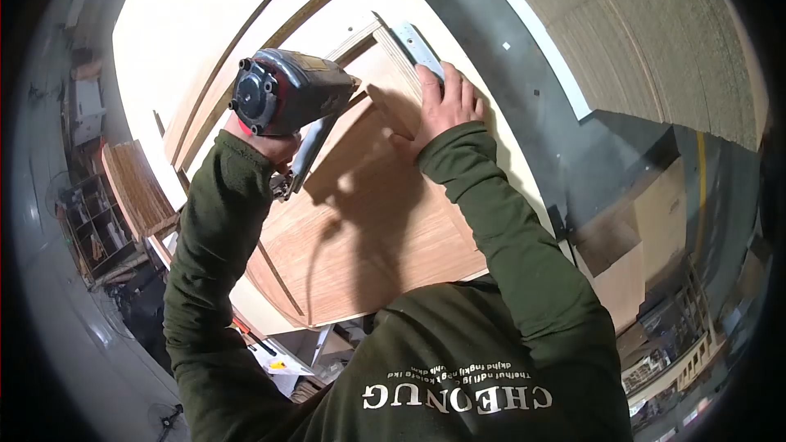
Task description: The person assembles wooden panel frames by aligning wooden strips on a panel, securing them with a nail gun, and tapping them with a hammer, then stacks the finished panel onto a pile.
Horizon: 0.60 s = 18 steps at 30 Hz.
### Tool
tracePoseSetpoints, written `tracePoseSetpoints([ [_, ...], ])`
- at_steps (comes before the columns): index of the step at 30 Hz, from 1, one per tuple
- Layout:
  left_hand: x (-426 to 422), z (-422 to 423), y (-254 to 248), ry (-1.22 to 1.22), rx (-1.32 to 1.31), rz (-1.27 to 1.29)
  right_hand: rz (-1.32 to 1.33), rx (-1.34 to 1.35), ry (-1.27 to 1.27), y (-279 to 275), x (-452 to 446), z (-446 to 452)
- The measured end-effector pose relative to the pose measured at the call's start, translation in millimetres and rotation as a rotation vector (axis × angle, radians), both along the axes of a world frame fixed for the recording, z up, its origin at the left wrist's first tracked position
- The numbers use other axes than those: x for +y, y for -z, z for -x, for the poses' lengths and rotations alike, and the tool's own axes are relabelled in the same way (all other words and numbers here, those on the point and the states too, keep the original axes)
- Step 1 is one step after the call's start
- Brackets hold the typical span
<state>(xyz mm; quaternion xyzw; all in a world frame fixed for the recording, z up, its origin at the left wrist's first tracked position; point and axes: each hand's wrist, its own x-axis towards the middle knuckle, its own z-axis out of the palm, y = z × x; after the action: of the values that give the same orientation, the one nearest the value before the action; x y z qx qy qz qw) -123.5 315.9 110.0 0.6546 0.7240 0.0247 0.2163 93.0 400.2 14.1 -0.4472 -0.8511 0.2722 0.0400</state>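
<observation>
My left hand (pixel 274 146) is wrapped round the handle of a dark pneumatic nail gun (pixel 307 90). The gun's round black cap faces up towards me, and its silver magazine slants down beside the hand. Its nose, mostly hidden under the body, lies over a wooden frame (pixel 395 61) with a broad wood-grain panel (pixel 409 237) inside it. On the right side of the frame rests my right hand (pixel 446 110), thumb on the inner side and fingers over the outer edge. Its fingertips touch a pale metal strip (pixel 417 47) lying along the frame.
A pale worktable (pixel 151 12) carries the work, with long wooden strips (pixel 254 24) at its far left. Stacked boards (pixel 139 188) stand to the left. Large brown sheets (pixel 647 41) fill the upper right. Cut panels (pixel 630 237) lie at right beside the grey floor (pixel 524 115).
</observation>
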Motion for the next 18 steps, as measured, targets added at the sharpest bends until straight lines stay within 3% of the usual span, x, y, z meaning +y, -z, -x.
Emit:
tracePoseSetpoints([
  [3,2,1,6,-0.020,-0.103,-0.025,-0.016,0.014,0.009,3,-1,0],
  [10,6,2,11,0.005,0.011,0.060,0.009,0.029,0.007,-1,0,0],
  [16,3,7,27,0.266,0.005,-0.372,-0.005,0.030,0.014,2,-2,-1],
  [18,1,5,22,0.191,-0.047,-0.250,0.002,0.021,0.013,1,-2,0],
])
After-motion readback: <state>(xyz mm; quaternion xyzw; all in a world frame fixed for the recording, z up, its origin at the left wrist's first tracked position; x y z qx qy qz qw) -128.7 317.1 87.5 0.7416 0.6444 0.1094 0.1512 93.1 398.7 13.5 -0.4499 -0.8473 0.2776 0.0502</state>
